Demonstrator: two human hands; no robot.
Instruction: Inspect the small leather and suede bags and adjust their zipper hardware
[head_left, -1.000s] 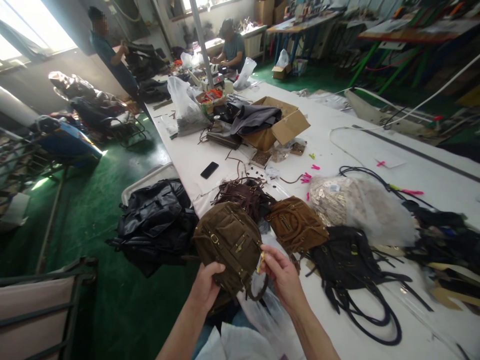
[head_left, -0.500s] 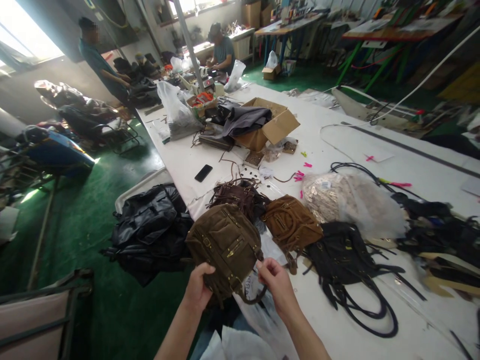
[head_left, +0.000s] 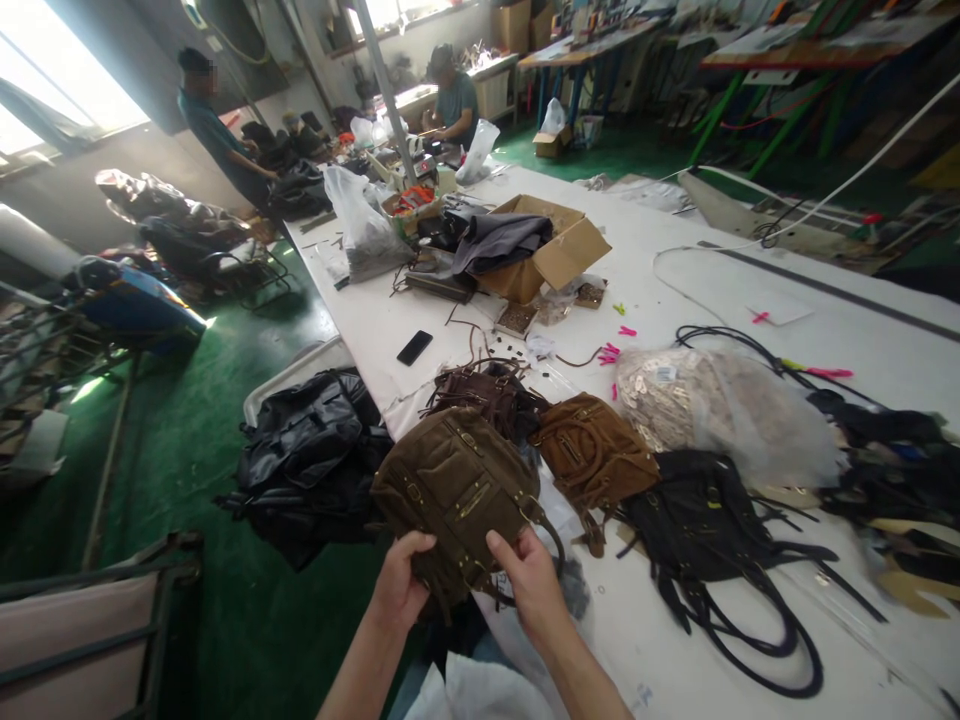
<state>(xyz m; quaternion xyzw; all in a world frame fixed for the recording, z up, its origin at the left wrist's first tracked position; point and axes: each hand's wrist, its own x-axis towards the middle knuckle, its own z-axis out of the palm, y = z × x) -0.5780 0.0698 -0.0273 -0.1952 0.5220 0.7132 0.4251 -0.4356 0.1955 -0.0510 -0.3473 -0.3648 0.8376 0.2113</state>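
An olive-brown handbag with brass zips and buckles is held up at the table's near edge. My left hand grips its lower left side, thumb on the front. On the lower right, my right hand is closed round the bag's edge, thumb pressed on the front panel beside the handle. Behind it lies a dark brown bag. A tan-brown handbag and a black handbag with long looped straps rest to the right.
A bin of black bags stands left of the table. On the white table are a phone, an open cardboard box, a plastic bag of metal pieces and pink clips. Two people work at the back.
My right hand has moved from the bag's handle inward onto its lower front panel. My left hand keeps its hold. The view has shifted slightly.
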